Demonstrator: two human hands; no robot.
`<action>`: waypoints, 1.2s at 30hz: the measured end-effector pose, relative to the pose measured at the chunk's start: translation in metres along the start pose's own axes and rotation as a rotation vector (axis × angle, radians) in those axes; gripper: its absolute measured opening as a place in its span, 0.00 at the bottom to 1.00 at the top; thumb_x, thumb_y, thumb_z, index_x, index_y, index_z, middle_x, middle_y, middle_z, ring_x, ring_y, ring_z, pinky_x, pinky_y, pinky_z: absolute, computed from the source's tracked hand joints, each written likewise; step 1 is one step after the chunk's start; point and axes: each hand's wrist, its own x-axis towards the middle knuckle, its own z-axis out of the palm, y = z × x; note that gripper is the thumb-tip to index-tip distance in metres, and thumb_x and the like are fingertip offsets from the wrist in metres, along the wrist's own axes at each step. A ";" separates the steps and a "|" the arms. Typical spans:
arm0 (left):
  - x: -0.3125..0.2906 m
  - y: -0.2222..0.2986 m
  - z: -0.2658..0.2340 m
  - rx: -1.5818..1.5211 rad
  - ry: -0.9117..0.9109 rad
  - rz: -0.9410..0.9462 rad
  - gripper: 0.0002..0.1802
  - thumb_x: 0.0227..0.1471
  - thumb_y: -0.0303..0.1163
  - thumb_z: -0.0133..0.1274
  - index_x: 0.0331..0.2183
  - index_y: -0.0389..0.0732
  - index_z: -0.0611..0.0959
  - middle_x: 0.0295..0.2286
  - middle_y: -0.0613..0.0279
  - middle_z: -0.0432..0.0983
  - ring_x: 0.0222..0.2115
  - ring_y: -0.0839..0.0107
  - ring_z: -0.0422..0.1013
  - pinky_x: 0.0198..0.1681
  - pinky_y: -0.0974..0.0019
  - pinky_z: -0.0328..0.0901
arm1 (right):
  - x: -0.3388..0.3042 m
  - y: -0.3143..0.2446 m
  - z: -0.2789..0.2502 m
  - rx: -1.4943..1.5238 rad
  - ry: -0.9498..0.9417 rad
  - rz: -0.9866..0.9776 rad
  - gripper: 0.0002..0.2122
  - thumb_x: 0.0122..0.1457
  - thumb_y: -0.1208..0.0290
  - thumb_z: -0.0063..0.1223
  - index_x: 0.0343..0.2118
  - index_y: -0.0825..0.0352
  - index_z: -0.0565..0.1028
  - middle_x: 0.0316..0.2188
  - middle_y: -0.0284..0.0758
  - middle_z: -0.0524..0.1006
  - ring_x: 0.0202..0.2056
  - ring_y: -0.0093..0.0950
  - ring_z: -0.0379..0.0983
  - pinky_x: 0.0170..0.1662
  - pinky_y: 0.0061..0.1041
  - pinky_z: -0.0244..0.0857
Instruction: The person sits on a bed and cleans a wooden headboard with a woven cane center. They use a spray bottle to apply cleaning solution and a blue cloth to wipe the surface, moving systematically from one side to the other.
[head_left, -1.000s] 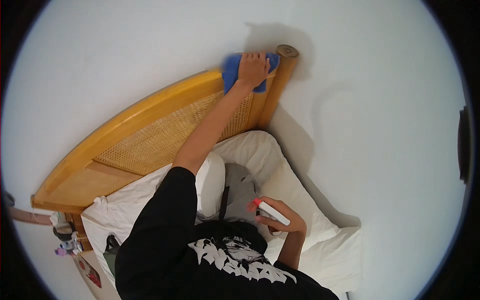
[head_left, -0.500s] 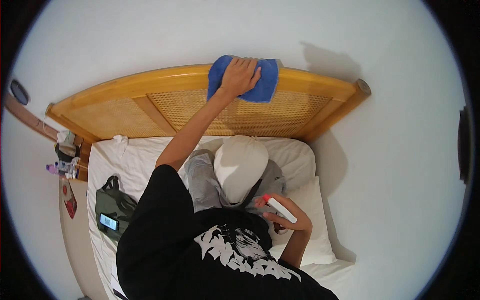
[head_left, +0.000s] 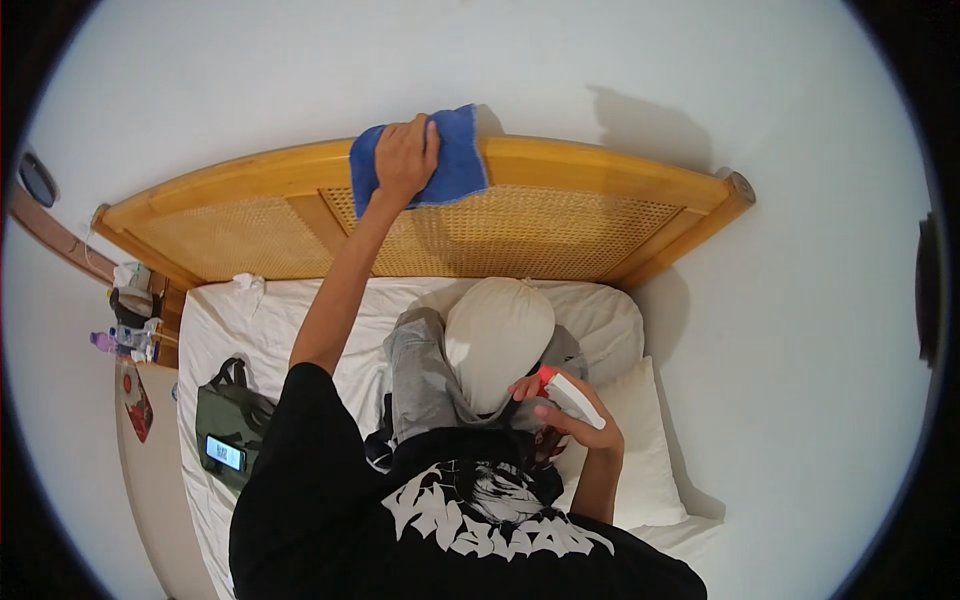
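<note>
A blue cloth [head_left: 458, 160] is draped over the top rail of the wooden headboard [head_left: 590, 166]. My left hand [head_left: 405, 158] lies over the cloth, fingers curled across the rail's upper edge and pressing it to the wood. Low in front of my body, my right hand [head_left: 583, 415] is wrapped round the neck of a spray bottle [head_left: 577, 401] with a white and red trigger head. Most of the bottle's body is hidden behind that hand and my shirt. Woven cane panels fill the headboard below the rail.
I kneel on a white-sheeted bed [head_left: 290, 310], a round cream cushion [head_left: 498, 340] by my legs and a white pillow [head_left: 640, 450] at right. A green bag [head_left: 225, 410] with a lit phone [head_left: 225, 453] lies at left. Bottles [head_left: 125, 338] stand beside the bed.
My left hand and the blue cloth have slid left along the headboard's top rail. My right hand has risen slightly with the spray bottle still in it.
</note>
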 end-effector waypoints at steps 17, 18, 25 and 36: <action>-0.032 -0.129 -0.096 0.108 -0.128 0.158 0.12 0.54 0.33 0.50 0.38 0.37 0.78 0.33 0.56 0.76 0.35 0.60 0.72 0.43 0.59 0.63 | 0.025 0.010 0.034 -0.007 -0.041 0.228 0.12 0.60 0.78 0.51 0.46 0.71 0.70 0.44 0.43 0.76 0.50 0.33 0.71 0.54 0.30 0.62; -0.034 -0.145 -0.108 0.129 -0.143 0.140 0.12 0.54 0.33 0.50 0.38 0.37 0.78 0.33 0.55 0.76 0.35 0.60 0.72 0.44 0.59 0.63 | 0.028 0.010 0.037 0.004 -0.046 0.234 0.12 0.60 0.78 0.51 0.47 0.71 0.70 0.44 0.43 0.76 0.50 0.33 0.71 0.54 0.30 0.62; -0.048 -0.228 -0.164 0.224 -0.193 0.062 0.12 0.56 0.33 0.47 0.37 0.36 0.78 0.32 0.54 0.77 0.36 0.58 0.71 0.44 0.59 0.62 | 0.050 0.009 0.051 -0.085 -0.100 0.301 0.09 0.59 0.73 0.53 0.40 0.70 0.71 0.44 0.45 0.76 0.49 0.32 0.71 0.54 0.30 0.60; -0.053 -0.287 -0.191 0.258 -0.122 -0.256 0.14 0.54 0.39 0.51 0.34 0.39 0.82 0.28 0.52 0.78 0.33 0.52 0.73 0.41 0.54 0.65 | 0.070 0.016 0.058 -0.078 -0.086 0.361 0.09 0.56 0.76 0.54 0.40 0.71 0.71 0.43 0.45 0.76 0.49 0.32 0.70 0.54 0.29 0.59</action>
